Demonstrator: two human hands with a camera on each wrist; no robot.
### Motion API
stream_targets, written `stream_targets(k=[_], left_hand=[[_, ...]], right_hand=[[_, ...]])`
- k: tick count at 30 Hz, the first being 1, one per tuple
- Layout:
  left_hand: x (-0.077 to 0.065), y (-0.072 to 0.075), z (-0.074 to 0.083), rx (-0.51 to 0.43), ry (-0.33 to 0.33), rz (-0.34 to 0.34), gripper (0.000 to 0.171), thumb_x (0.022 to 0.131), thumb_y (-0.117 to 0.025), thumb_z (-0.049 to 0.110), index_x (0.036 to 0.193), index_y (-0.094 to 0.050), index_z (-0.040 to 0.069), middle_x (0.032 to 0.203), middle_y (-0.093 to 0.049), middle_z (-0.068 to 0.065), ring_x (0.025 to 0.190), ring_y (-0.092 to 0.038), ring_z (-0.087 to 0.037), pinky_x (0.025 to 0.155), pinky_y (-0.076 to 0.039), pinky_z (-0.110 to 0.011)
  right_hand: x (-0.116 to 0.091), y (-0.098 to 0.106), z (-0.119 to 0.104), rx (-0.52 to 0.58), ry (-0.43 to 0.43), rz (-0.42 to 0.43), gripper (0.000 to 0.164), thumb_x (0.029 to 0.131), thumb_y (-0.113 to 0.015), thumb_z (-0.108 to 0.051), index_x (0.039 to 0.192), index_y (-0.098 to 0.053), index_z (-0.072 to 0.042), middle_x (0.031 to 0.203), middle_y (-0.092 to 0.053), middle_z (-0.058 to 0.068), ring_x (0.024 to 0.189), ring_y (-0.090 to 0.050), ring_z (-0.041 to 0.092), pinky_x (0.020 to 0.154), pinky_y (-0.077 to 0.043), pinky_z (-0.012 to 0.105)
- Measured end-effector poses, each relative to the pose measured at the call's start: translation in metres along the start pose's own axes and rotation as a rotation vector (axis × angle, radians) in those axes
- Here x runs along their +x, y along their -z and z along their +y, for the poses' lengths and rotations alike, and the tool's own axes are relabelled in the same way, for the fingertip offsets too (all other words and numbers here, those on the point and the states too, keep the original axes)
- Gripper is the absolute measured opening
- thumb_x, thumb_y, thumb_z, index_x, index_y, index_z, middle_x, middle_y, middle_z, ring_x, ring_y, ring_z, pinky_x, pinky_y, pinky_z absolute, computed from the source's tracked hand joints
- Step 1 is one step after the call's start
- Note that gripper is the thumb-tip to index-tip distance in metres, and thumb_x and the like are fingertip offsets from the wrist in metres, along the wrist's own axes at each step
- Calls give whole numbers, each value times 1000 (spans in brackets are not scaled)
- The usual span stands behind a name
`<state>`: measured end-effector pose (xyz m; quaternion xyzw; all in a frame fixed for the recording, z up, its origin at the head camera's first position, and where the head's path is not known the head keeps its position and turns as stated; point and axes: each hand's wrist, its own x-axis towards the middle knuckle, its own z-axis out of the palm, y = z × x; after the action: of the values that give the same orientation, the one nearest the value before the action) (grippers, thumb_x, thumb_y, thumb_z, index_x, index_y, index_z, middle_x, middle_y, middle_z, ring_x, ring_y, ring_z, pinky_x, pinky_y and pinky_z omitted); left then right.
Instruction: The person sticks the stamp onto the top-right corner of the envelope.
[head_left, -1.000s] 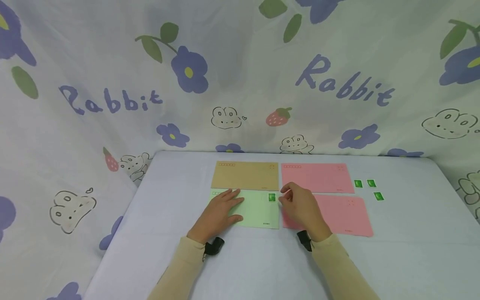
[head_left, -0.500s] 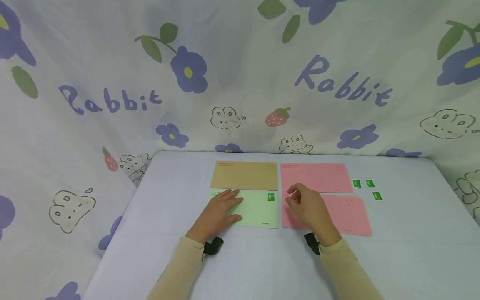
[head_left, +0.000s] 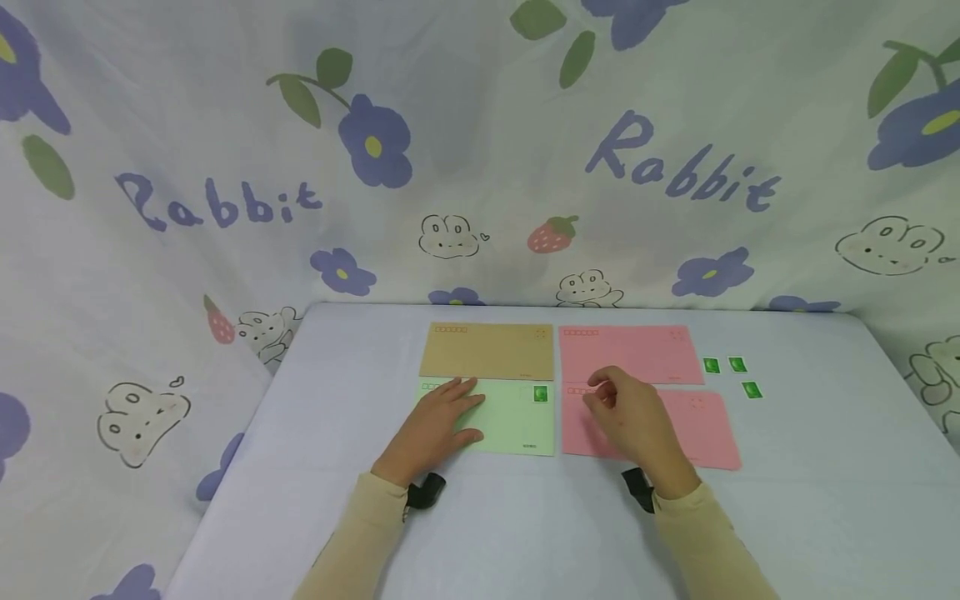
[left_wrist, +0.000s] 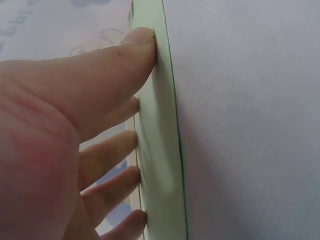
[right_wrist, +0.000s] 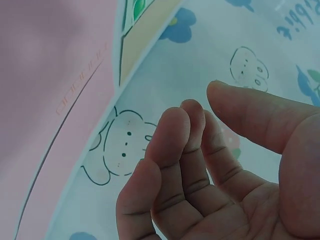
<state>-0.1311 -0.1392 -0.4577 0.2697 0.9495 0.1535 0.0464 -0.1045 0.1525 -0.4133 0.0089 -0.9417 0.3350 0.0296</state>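
Observation:
My left hand [head_left: 431,429] rests with spread fingers on the left part of a pale green envelope [head_left: 513,427]. A green stamp [head_left: 540,393] sits in that envelope's upper right corner. In the left wrist view, thumb and fingertips touch the green envelope [left_wrist: 162,150]. Above the nearer pink envelope [head_left: 708,437] hovers my right hand [head_left: 637,425], covering its middle. The right wrist view shows this hand [right_wrist: 215,185] with fingers loosely bent, thumb apart, and nothing between them.
Behind the green envelope lies a brown envelope [head_left: 487,354]. A second pink envelope [head_left: 630,358] lies behind the nearer pink one. Three loose green stamps, a left one [head_left: 711,366], a middle one [head_left: 738,365] and a nearer one [head_left: 752,390], lie on the white tabletop [head_left: 832,433] at right.
My right hand has moved right, away from the green envelope's stamped corner to over the nearer pink envelope. My left hand has stayed on the green envelope.

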Motion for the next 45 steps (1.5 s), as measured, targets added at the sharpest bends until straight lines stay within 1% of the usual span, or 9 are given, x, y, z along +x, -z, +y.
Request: stream_targets(k=[6, 16, 23, 28, 32, 39, 42, 45], left_hand=[[1, 0, 0, 6, 8, -8, 58, 83, -67, 40, 132, -53, 12, 147, -35, -6, 136, -28, -27, 110, -25, -44], [0, -2, -1, 42, 10, 12, 59, 82, -66, 43, 132, -53, 13, 147, -35, -5, 136, -29, -22, 111, -25, -39], [-1, -1, 0, 48, 2, 41, 57, 83, -66, 42, 130, -55, 11, 146, -37, -6, 135, -30, -22, 111, -25, -38], [-1, 0, 3, 44, -5, 64, 56, 83, -66, 43, 128, -57, 11, 145, -38, -6, 135, -31, -22, 111, -25, -39], [1, 0, 5, 45, -18, 82, 55, 83, -66, 43, 128, -58, 12, 145, -39, -4, 135, -30, -20, 111, -25, -38], [3, 4, 15, 31, -37, 115, 57, 84, -65, 43, 131, -54, 12, 144, -40, -4, 135, -31, -20, 110, -26, -38], [5, 6, 20, 25, -44, 116, 58, 84, -65, 43, 132, -53, 12, 144, -39, -3, 135, -30, -19, 110, -27, -38], [6, 6, 24, 24, -46, 104, 58, 85, -64, 43, 133, -52, 13, 145, -39, -2, 136, -29, -18, 110, -26, -38]], right_hand=[[-2, 10, 6, 21, 15, 31, 20, 87, -64, -20, 103, -62, -9, 81, -62, 0, 72, -55, 15, 63, -46, 30], [-5, 20, 17, 33, 60, 89, 18, 88, -62, -20, 103, -63, -9, 82, -64, 1, 75, -57, 16, 65, -47, 32], [-5, 28, 23, 42, 45, 109, 18, 89, -61, -22, 103, -62, -10, 83, -64, 1, 76, -58, 16, 64, -47, 31], [-5, 35, 27, 54, 39, 133, 18, 89, -61, -20, 103, -62, -9, 83, -63, 2, 76, -58, 17, 64, -47, 31], [-5, 40, 30, 41, 33, 152, 17, 89, -61, -20, 102, -62, -10, 82, -64, 3, 75, -58, 18, 65, -47, 32], [-4, 47, 36, 34, 17, 148, 20, 90, -59, -23, 104, -61, -9, 85, -64, 4, 76, -58, 19, 67, -47, 34], [-4, 51, 39, 34, 12, 151, 22, 91, -57, -26, 105, -61, -9, 87, -63, 4, 76, -58, 20, 67, -47, 34], [-4, 56, 43, 37, -6, 150, 25, 92, -56, -29, 106, -60, -9, 89, -63, 5, 78, -59, 21, 68, -47, 33]])
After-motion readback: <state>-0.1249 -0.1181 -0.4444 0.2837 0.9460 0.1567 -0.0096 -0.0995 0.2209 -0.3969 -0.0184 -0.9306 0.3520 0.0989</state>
